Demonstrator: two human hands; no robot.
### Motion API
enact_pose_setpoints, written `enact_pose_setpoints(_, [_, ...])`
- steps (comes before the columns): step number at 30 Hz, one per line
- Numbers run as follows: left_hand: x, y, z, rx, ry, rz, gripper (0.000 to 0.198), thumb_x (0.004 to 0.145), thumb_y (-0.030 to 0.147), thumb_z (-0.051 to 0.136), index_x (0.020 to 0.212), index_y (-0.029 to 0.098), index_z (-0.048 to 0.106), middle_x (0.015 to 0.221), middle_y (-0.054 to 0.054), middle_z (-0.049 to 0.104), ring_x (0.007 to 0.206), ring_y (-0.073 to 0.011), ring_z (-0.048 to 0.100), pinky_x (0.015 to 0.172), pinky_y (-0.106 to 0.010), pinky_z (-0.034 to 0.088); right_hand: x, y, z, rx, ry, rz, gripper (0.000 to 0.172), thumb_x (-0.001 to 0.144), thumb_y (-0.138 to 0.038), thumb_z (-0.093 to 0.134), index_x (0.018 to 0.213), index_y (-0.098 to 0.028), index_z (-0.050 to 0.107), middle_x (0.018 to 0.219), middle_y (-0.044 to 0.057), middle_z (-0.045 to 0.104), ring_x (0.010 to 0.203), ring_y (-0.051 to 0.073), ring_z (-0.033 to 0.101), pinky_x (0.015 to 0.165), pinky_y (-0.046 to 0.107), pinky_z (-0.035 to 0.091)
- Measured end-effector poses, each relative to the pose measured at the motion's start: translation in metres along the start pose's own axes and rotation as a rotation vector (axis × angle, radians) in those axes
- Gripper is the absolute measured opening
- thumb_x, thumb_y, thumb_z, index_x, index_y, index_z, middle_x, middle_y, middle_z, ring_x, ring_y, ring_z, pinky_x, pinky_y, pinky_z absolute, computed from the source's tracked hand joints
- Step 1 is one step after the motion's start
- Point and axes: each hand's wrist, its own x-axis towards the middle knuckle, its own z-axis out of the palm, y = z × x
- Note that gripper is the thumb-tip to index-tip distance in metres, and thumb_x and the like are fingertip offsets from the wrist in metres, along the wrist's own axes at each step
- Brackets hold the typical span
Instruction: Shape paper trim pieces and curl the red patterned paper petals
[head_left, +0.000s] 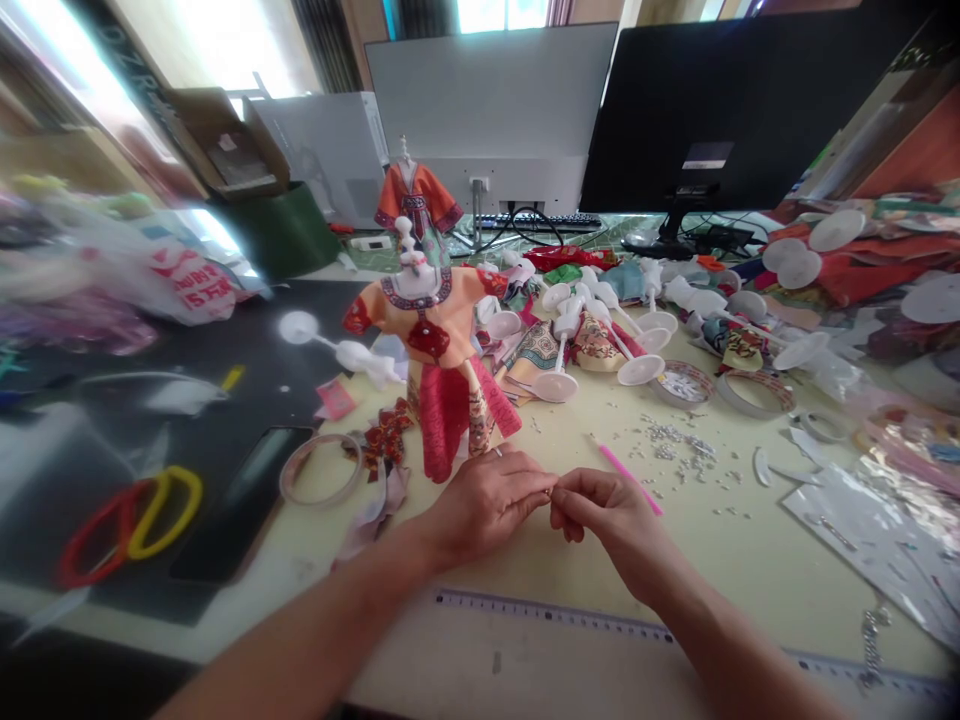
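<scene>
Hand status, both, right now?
Left hand: closed in a pinch on a tiny item, too small to identify.
Right hand: closed in a pinch, fingertips meeting the same tiny item.

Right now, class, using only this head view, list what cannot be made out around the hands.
Head view:
- Whatever the left hand and right hand pinch: fingers hide it.
- Any stand base under the orange doll dress: its red skirt hides it.
- The silver beads: too small to tell their shape.
- The plastic bag: blurred at the left edge.
- The ruler: cut off by the right edge.
</scene>
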Motion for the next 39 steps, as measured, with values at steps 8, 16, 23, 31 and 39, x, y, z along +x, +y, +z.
enact_pose_setpoints(8, [0.0003,-0.0045,-0.0001,-0.013,-0.004,0.052,0.022,0.091,0.023,0.051,0.105,0.016,0.065,0.090,-0.006,0.069,0.082,-0.0150,0.061,0.078,-0.027,0.046,-0.0028,-0.0063,-0.0041,-0.017,-0.062,0.026,0.023,0.077,-0.038,0.063,0.069,-0.016,0.065,0.063,0.002,0.065,0.053,0.010,0.048,0.055,0.024,0.039])
enact_pose_setpoints(16, [0.0014,-0.0044,0.0015,-0.036,0.020,0.082,0.022,0.090,0.021,0.051,0.107,0.016,0.065,0.091,-0.007,0.068,0.084,-0.0147,0.061,0.078,-0.026,0.047,-0.0030,-0.0056,-0.0035,0.001,-0.058,0.015,0.020,0.077,-0.033,0.062,0.067,-0.016,0.064,0.062,0.002,0.064,0.051,0.008,0.047,0.054,0.022,0.039])
enact_pose_setpoints(23, [0.0028,-0.0042,-0.0013,-0.055,0.003,0.078,0.021,0.090,0.020,0.052,0.106,0.015,0.065,0.091,-0.007,0.068,0.084,-0.0145,0.060,0.078,-0.027,0.046,-0.0040,-0.0064,-0.0046,-0.005,-0.071,0.013,0.021,0.078,-0.034,0.063,0.069,-0.015,0.064,0.064,0.003,0.065,0.052,0.009,0.049,0.054,0.022,0.039])
enact_pose_setpoints(31, [0.0025,-0.0031,-0.0012,-0.024,-0.007,0.091,0.020,0.090,0.020,0.051,0.103,0.014,0.066,0.092,-0.008,0.069,0.084,-0.0155,0.060,0.077,-0.027,0.047,-0.0027,-0.0051,-0.0038,0.012,-0.071,0.034,0.016,0.075,-0.029,0.061,0.065,-0.016,0.062,0.061,0.002,0.065,0.049,0.008,0.048,0.052,0.022,0.039])
enact_pose_setpoints(39, [0.0029,-0.0026,-0.0015,-0.054,-0.007,0.087,0.021,0.090,0.020,0.051,0.105,0.014,0.065,0.091,-0.008,0.069,0.085,-0.0153,0.061,0.079,-0.028,0.048,-0.0046,-0.0056,-0.0050,0.039,-0.105,0.034,0.021,0.078,-0.034,0.062,0.070,-0.015,0.064,0.065,0.003,0.066,0.052,0.009,0.051,0.055,0.023,0.041])
